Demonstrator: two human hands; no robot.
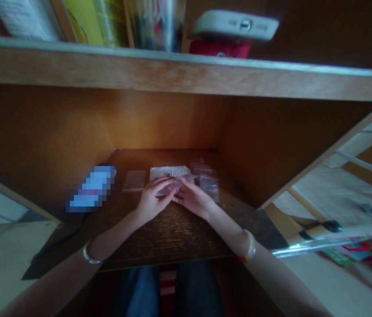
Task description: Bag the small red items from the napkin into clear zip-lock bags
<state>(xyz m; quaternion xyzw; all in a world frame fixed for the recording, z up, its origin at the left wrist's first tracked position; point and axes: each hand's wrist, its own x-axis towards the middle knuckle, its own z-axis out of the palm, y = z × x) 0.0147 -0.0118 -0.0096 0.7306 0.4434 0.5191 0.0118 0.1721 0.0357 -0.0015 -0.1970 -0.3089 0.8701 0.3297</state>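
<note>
Between my two hands is a small clear plastic bag [179, 181], held above a white crumpled sheet [169, 171] on the dark wooden desk. My left hand [154, 198] pinches the bag's left side with thumb and fingers. On the right side, my right hand [194, 198] has its fingers curled at the bag. What lies inside the bag is too small to make out. A stack of clear bags [134, 180] lies left of the sheet. More clear zip bags [209, 187] are spread just right of my right hand.
A blurred-out phone screen [91, 189] leans at the left wall, with a dark cable below. A shelf edge [172, 72] crosses above, holding books and a white device [235, 26]. Side panels flank the desk. A bed-like surface [347, 193] is at the right.
</note>
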